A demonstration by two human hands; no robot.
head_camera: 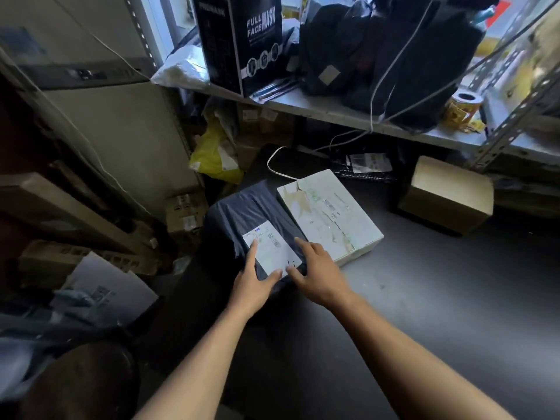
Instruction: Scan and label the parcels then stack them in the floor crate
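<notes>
Both hands (285,277) flatten a white label (272,253), print blurred, on dark parcel (242,213).

Small parcel-packing stockroom. Slotted-angle metal shelf (348,112) carries a boxed retail product (239,40), black bags (394,56) and a sticker roll (465,106). Dark surface (424,298) holds a black mailer with printed shipping label (271,250), a taped white box (328,213) and a brown carton (447,195). More cartons (185,213) crowd the floor off the surface's left edge.

Dark table (424,298), black-wrapped parcel (239,213), white box (330,213), brown carton (448,195)
</notes>
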